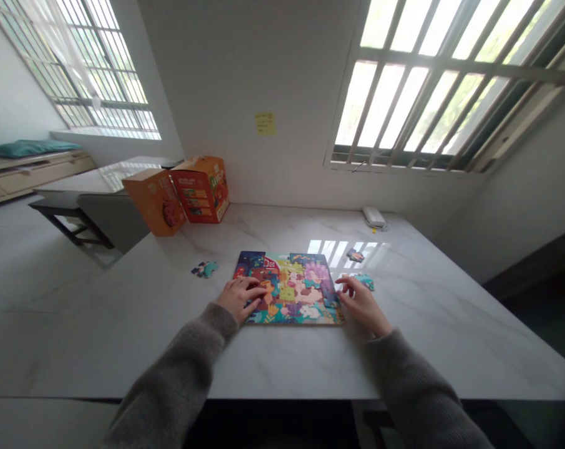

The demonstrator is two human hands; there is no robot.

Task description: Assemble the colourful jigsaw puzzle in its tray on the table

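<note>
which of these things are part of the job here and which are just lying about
Part of the job:
puzzle, on the table
loose pieces on both sides of it
orange packaging, probably the puzzle's, judging by its lettering

Just about the room:
white device at the table's far edge
yellow note on the wall
teal cushion

We see barred windows (411, 93) upper left and upper right, bright daylight; pale wall (207, 81) between; dark stool (53, 208), left.
</note>
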